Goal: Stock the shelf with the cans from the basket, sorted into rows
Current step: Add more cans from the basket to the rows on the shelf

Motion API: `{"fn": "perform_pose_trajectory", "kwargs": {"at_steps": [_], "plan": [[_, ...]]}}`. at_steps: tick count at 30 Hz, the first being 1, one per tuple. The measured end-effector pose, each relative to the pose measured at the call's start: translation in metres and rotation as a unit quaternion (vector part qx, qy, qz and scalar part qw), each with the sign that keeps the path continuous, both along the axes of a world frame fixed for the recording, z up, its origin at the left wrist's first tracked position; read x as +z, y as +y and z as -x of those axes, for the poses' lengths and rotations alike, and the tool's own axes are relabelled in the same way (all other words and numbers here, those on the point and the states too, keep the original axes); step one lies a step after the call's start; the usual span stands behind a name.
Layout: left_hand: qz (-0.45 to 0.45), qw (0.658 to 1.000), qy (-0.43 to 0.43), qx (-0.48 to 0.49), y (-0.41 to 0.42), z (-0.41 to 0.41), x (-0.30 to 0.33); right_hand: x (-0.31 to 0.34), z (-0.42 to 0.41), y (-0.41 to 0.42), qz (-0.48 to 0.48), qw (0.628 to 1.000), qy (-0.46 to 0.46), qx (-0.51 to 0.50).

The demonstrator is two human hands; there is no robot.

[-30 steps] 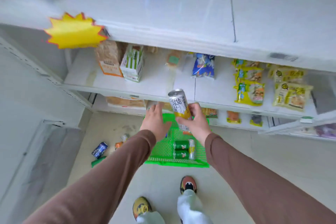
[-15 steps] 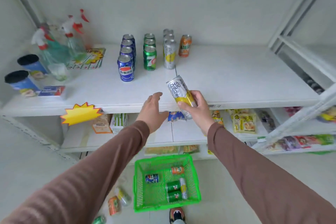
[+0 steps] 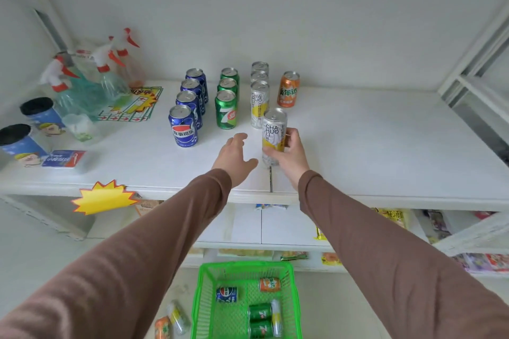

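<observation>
Slim can (image 3: 273,135) in right hand (image 3: 291,155), seemingly upright

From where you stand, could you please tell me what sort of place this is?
Most likely a small shop or a mock-up of one: white metal shelving carries drink cans sorted in rows by brand, a yellow starburst price tag hangs on the shelf edge, and a green plastic shopping basket sits on the floor.

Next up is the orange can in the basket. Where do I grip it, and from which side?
Judging by its pose, grip the orange can across the middle of its round body, coming from straight above. It lies on its side near the far wall of the basket, apart from the other cans, so both long flanks look free. The left hand is free; the right hand holds the white can.
</observation>
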State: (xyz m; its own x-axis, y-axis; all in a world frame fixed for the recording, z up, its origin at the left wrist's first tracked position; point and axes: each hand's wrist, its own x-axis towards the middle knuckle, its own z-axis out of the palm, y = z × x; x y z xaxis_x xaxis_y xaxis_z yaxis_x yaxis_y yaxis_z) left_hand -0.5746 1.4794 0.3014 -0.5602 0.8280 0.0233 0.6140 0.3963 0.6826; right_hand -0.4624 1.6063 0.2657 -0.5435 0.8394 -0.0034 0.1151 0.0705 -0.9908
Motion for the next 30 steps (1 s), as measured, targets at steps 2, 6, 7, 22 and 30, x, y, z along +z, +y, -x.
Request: {"fn": "perform_pose_trajectory", "kwargs": {"at_steps": [2, 6, 7, 22, 30], "plan": [[0.006, 1.0, -0.002, 0.007, 0.008, 0.007, -0.004, -0.008, 0.016, 0.008, 0.002, 1.0, 0.001, -0.015], [0.012, 1.0, -0.006, 0.013, 0.02, 0.021, -0.012, -0.017, 0.043, 0.017, -0.009, 0.999, -0.003, -0.039], [0.013, 1.0, -0.006, 0.013, 0.022, 0.024, -0.014, -0.017, 0.049, 0.018, -0.018, 0.999, -0.006, -0.043], [0.025, 1.0, -0.013, 0.013, 0.035, 0.048, -0.036, -0.034, 0.08, 0.033, -0.083, 0.988, -0.105, -0.08], [0.031, 0.999, -0.022, 0.012, 0.041, 0.05, -0.039, -0.035, 0.085, 0.043, -0.089, 0.981, -0.154, -0.072]]}}
